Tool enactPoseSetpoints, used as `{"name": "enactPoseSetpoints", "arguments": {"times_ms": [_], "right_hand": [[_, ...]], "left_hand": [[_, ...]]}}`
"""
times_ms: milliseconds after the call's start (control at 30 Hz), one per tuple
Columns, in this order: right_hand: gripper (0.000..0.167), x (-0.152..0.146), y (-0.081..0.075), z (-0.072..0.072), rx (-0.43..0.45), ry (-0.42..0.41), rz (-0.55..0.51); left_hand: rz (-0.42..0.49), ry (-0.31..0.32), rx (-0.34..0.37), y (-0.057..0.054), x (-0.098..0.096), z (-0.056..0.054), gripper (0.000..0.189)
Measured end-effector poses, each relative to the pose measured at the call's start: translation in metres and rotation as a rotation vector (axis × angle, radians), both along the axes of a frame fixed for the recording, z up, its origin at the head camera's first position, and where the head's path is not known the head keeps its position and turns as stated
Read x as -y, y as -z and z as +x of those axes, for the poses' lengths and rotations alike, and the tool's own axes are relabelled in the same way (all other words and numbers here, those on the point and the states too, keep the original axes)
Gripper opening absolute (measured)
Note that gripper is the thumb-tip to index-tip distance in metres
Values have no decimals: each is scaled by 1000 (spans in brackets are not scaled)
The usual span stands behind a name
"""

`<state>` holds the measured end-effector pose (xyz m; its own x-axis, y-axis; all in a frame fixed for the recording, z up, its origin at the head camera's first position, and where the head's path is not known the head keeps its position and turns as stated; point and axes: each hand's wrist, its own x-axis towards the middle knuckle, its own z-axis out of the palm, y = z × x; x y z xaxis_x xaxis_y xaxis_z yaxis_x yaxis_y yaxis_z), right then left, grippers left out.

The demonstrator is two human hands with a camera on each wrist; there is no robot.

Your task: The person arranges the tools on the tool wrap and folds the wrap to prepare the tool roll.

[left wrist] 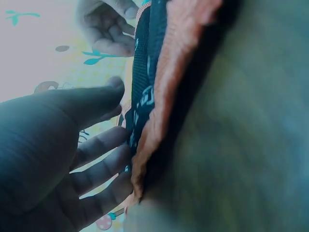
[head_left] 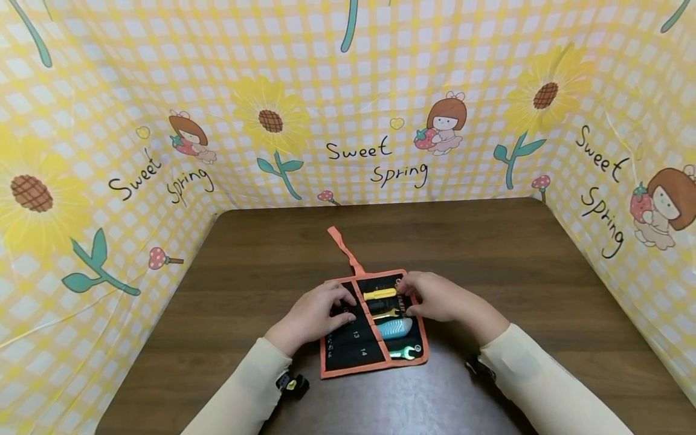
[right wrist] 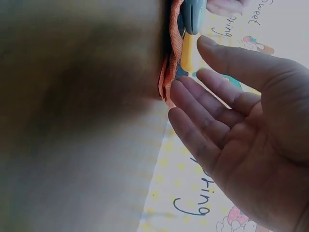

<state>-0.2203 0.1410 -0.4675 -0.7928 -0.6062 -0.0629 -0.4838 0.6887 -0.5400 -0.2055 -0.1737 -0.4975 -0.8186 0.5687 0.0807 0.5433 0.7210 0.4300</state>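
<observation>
A black tool pouch (head_left: pixel 339 356) with orange edging lies unfolded on the table. Its right half carries a yellow-handled tool (head_left: pixel 380 294), a gold-coloured wrench (head_left: pixel 387 314), a teal handle (head_left: pixel 395 328) and a green wrench (head_left: pixel 403 353), each partly tucked into pockets. My left hand (head_left: pixel 312 311) rests over the pouch's left part with loosely bent fingers; in the left wrist view its fingertips (left wrist: pixel 123 166) touch the pouch near the edging. My right hand (head_left: pixel 437 297) lies at the upper right edge, fingers relaxed beside the yellow handle (right wrist: pixel 187 55), holding nothing.
An orange strap (head_left: pixel 341 243) stretches from the pouch's far edge across the brown wooden table (head_left: pixel 261 254). A yellow checked cloth (head_left: pixel 348 90) with flowers and lettering stands round the back and sides of the table.
</observation>
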Motion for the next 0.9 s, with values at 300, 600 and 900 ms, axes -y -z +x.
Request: {"name": "enactPoseSetpoints", "arguments": {"times_ms": [300, 600, 900], "right_hand": [[29, -11, 3, 8, -30, -92, 47], [31, -23, 5, 10, -21, -86, 57], [30, -35, 3, 8, -22, -54, 65]], "left_hand": [[-15, 63, 37, -2, 4, 7, 26], [-27, 93, -2, 0, -6, 2, 26], [-35, 122, -29, -1, -18, -6, 27]]}}
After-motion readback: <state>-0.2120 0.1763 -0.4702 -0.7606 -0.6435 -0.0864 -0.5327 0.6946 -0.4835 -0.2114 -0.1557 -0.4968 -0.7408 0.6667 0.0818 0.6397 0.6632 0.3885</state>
